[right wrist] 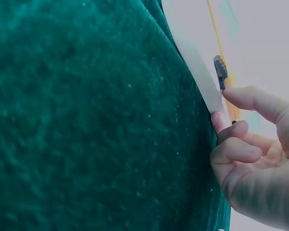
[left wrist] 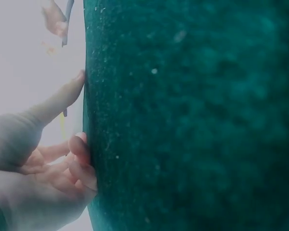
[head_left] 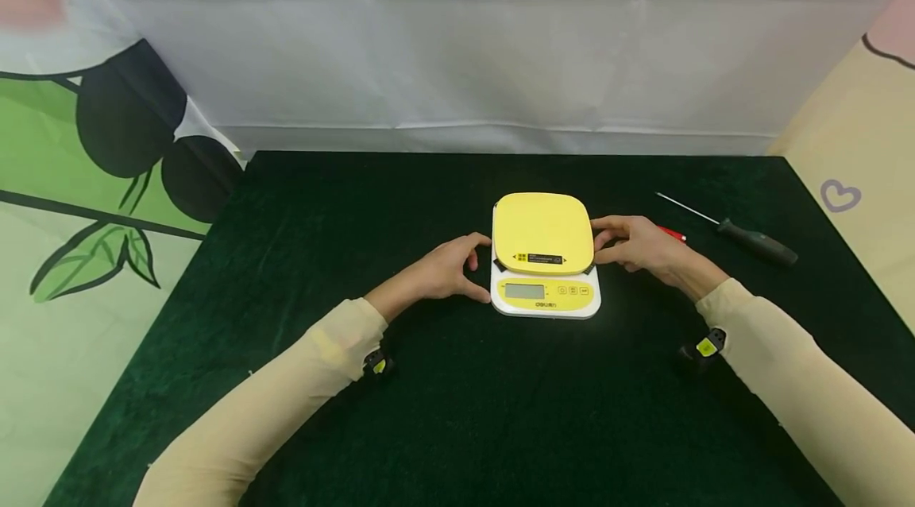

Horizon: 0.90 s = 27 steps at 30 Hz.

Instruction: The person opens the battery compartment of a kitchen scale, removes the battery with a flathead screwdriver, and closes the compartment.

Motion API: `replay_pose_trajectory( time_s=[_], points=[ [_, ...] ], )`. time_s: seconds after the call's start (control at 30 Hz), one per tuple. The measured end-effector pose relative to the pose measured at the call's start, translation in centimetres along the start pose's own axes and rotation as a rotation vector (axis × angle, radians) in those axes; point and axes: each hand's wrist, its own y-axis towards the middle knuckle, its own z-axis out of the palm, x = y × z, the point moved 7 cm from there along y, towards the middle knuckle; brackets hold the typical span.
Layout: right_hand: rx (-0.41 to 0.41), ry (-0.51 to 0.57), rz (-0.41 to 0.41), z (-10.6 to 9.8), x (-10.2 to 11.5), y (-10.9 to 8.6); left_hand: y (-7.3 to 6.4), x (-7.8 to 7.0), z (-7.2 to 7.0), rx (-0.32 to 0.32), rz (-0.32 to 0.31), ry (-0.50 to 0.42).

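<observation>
A kitchen scale (head_left: 546, 296) with a yellow top plate and a white base lies flat on the dark green cloth. My left hand (head_left: 452, 267) is at its left side, thumb and index finger spread along the edge of the base. On the opposite side my right hand (head_left: 639, 246) has its fingertips at the right edge. In the right wrist view, a fingertip touches the white base (right wrist: 200, 72), and the thumb lies near a small black piece (right wrist: 220, 71). The left wrist view shows the left thumb (left wrist: 62, 101) extended and the other fingers bent.
A screwdriver (head_left: 758, 242) with a dark handle lies right of the right hand. Behind that hand a red object (head_left: 673, 234) is partly hidden. The green cloth (head_left: 343, 205) covers the table, and a white sheet (head_left: 457, 54) hangs behind it.
</observation>
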Motion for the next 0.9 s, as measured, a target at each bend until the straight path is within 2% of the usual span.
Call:
replay_pose_trajectory(
  time_s=[0.3,0.63,0.8,0.9],
  points=[
    [0.024,-0.025,0.002,-0.3,0.2,0.4,-0.1,-0.3,0.2,-0.032,-0.006,0.013],
    [0.018,-0.029,0.010,-0.4,-0.4,0.5,0.1,-0.2,0.4,-0.023,-0.035,0.017],
    [0.006,-0.096,0.005,-0.5,-0.2,0.7,0.1,-0.1,-0.1,0.006,-0.049,0.038],
    [-0.018,-0.172,-0.001,-1.1,0.3,0.7,0.2,0.1,-0.9,0.001,-0.066,0.060]
  ],
)
